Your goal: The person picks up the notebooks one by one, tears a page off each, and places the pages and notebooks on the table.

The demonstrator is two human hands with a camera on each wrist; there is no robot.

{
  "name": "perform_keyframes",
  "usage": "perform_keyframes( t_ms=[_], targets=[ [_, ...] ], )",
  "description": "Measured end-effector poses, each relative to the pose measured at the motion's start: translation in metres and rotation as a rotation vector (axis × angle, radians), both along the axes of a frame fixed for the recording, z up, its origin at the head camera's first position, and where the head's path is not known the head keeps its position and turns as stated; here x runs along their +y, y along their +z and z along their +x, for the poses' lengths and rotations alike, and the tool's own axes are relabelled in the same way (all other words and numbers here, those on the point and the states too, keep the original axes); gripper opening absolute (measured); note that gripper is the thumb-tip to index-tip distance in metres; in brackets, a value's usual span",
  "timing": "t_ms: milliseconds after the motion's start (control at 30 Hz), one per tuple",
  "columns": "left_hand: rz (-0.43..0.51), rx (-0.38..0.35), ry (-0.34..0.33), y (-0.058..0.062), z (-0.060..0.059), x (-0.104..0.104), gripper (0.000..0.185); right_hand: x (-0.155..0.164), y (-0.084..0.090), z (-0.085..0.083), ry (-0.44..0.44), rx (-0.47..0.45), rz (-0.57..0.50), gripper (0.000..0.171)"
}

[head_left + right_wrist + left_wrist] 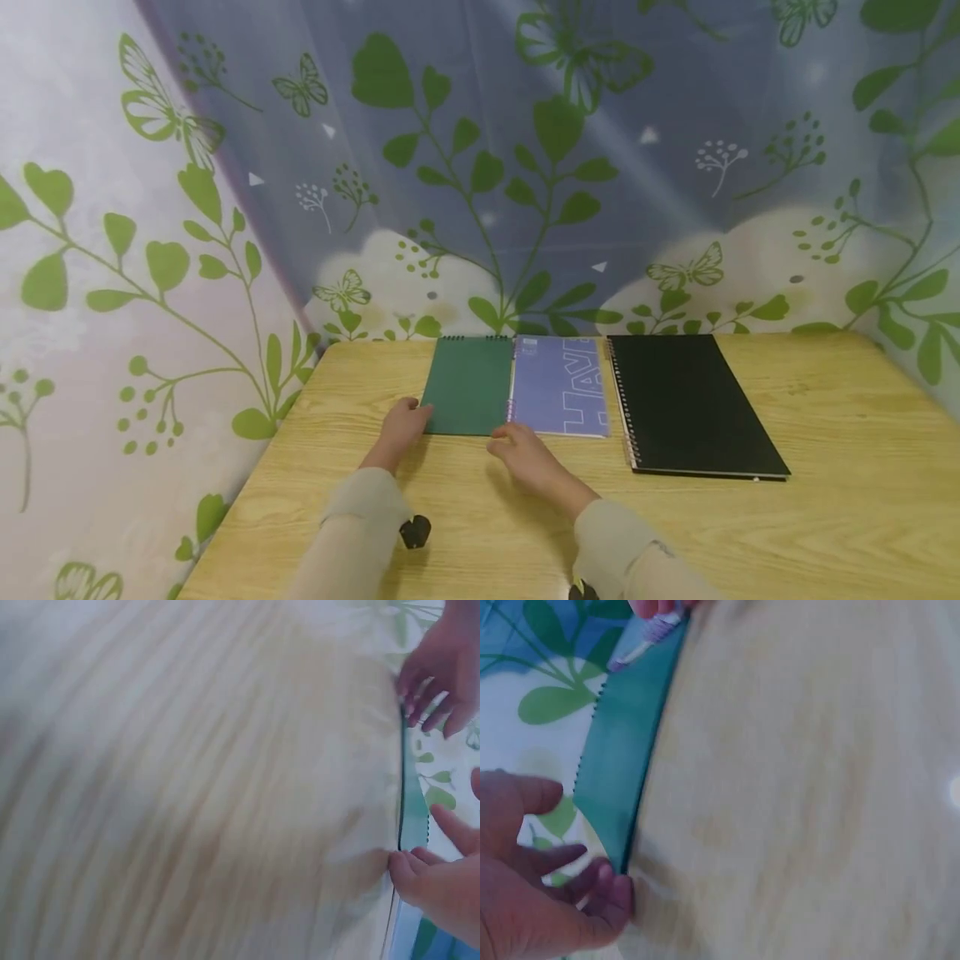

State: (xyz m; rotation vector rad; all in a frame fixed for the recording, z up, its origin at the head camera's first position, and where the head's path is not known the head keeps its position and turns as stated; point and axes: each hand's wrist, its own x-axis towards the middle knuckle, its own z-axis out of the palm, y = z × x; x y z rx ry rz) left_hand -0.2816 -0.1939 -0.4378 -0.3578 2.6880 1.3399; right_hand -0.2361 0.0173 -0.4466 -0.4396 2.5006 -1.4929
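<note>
Where the wooden table [825, 517] meets leaf-printed curtains [525, 167], three spiral notebooks lie in a row. Black notebook [693, 404], the largest, lies at the right, apart; purple notebook [558, 385] touches the green notebook [468, 385]. Left hand [403, 423], fingers loosely spread, touches the green cover's near-left corner. Right hand [525, 454], fingertips [401, 864] together, rests at its near-right corner.

From the head we look forward and down across the surface [825, 517] toward the green notebook [468, 385]. Our left wrist view sits close at that notebook's [622, 750] near left corner; our right wrist view skims low toward its [411, 810] near edge. All three share it.
</note>
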Motion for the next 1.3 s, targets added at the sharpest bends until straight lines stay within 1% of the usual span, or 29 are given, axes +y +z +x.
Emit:
perform_keyframes(
  t_ms=[100,167,233,267,367,467,533,633,733,800,900,1000,1067,1167,1233,1300],
  targets=[
    [0.052,-0.039,0.073,0.003,-0.004,0.003,0.059,-0.005,0.003,-0.004,-0.083,-0.085,-0.112,0.039],
    [0.089,-0.063,0.117,0.002,-0.007,0.004,0.059,-0.006,0.003,-0.007,-0.127,-0.128,-0.17,0.04],
    [0.123,-0.071,0.146,0.0,-0.01,0.004,0.057,-0.006,0.004,-0.008,-0.164,-0.174,-0.23,0.04],
    [0.146,-0.07,0.145,-0.001,-0.011,0.003,0.054,-0.006,0.004,-0.009,-0.18,-0.202,-0.269,0.04],
    [0.223,-0.068,0.114,-0.004,-0.012,0.003,0.048,-0.004,0.004,-0.01,-0.224,-0.267,-0.381,0.04],
    [0.345,-0.051,0.07,-0.007,-0.01,0.003,0.043,-0.003,0.004,-0.01,-0.254,-0.302,-0.454,0.041],
    [0.418,-0.039,0.063,-0.009,-0.007,0.002,0.039,-0.003,0.004,-0.009,-0.264,-0.301,-0.48,0.041],
    [0.505,0.006,0.067,-0.013,0.001,-0.003,0.033,-0.004,0.002,-0.009,-0.271,-0.291,-0.513,0.039],
    [0.528,0.023,0.088,-0.016,0.014,-0.013,0.03,-0.007,0.0,-0.008,-0.264,-0.303,-0.523,0.03],
    [0.535,0.02,0.11,-0.016,0.023,-0.02,0.027,-0.01,-0.001,-0.007,-0.248,-0.317,-0.524,0.025],
    [0.542,0.012,0.111,-0.012,0.035,-0.025,0.026,-0.014,0.0,-0.004,-0.201,-0.33,-0.51,0.033],
    [0.536,0.018,0.097,-0.006,0.044,-0.024,0.025,-0.015,0.004,-0.002,-0.162,-0.304,-0.457,0.043],
    [0.528,0.031,0.089,-0.002,0.05,-0.022,0.025,-0.015,0.006,0.001,-0.138,-0.277,-0.417,0.046],
    [0.506,0.046,0.076,0.004,0.059,-0.022,0.024,-0.013,0.01,0.007,-0.089,-0.229,-0.374,0.047],
    [0.485,0.051,0.068,0.007,0.067,-0.023,0.022,-0.01,0.013,0.012,-0.042,-0.196,-0.325,0.052],
    [0.465,0.052,0.061,0.009,0.075,-0.023,0.021,-0.008,0.015,0.017,-0.008,-0.19,-0.298,0.059]
  ],
)
